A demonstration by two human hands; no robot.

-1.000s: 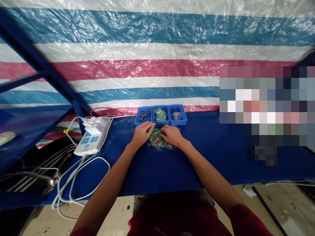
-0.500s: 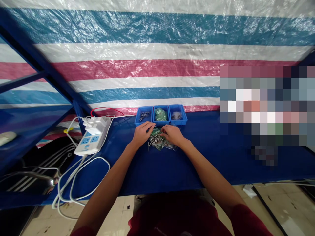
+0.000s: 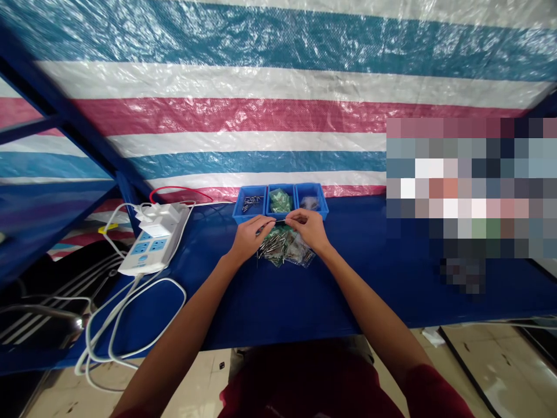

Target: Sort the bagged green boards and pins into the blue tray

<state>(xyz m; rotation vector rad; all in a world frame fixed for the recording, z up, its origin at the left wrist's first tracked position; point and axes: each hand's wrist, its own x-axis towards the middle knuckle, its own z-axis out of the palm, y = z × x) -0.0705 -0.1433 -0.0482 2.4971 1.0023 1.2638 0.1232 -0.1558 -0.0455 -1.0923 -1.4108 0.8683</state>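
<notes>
A thin, light metal rod (image 3: pixel 281 220) spans the gap between my fingertips; its exact kind is too small to make out. My left hand (image 3: pixel 252 235) pinches its left end, and my right hand (image 3: pixel 308 227) pinches the right. Just below my hands lies a mixed heap of slim metal pieces (image 3: pixel 275 247), with green packets among them and clear plastic bags (image 3: pixel 300 252) at its right side. Behind, three blue bins (image 3: pixel 250 218) stand in a row: metal pieces (image 3: pixel 252 202) in the left one, green packets (image 3: pixel 281 201) in the middle, clear bags (image 3: pixel 309 203) in the right.
To the left, a white power strip (image 3: pixel 150 247) with plugged-in adapters and looped white cables (image 3: pixel 178 284) lies on the blue tabletop (image 3: pixel 282 307). A blue metal frame (image 3: pixel 82 133) rises at the left. Striped plastic sheeting hangs behind; a pixelated area covers the right.
My right hand has risen from the heap with a thin rod, which both hands now pinch. The view has shifted slightly, moving the bins and power strip left.
</notes>
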